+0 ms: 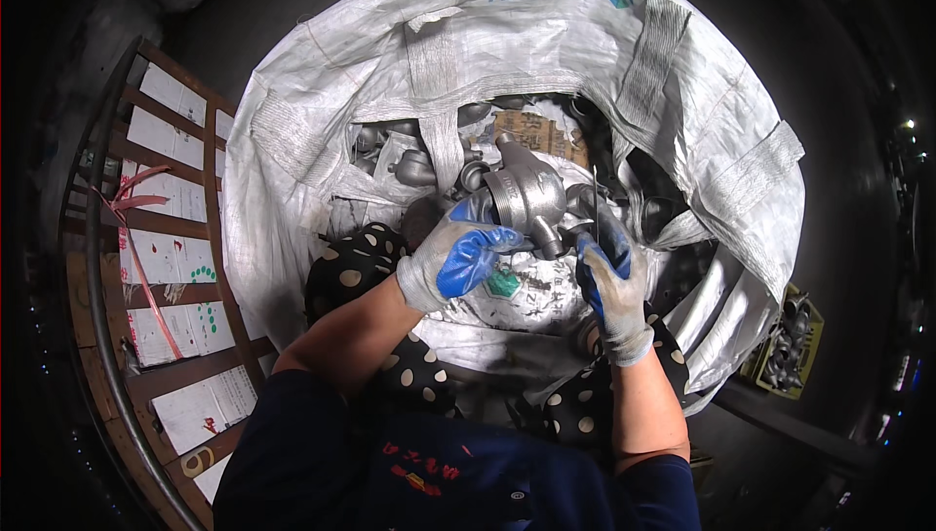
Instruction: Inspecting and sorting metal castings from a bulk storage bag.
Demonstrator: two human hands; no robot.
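Observation:
A grey metal casting (534, 197), with a rounded body, a ribbed collar and short pipe stubs, is held up over a large white woven sack. My left hand (458, 250), in a grey glove with a blue palm, is closed on the casting's collar side. To the right of the casting, my right hand (612, 273), gloved the same way, is closed on a thin dark tool (595, 185) that points up and away from me. The tool's exact kind does not show, and its lower end is hidden by the fingers.
The white sack (341, 53) spreads around the work, with more grey castings (414, 168) and a piece of brown cardboard (546, 131) inside its opening. A brown slatted frame (219, 238) stands at left. A yellow crate (807, 375) of metal parts is at right.

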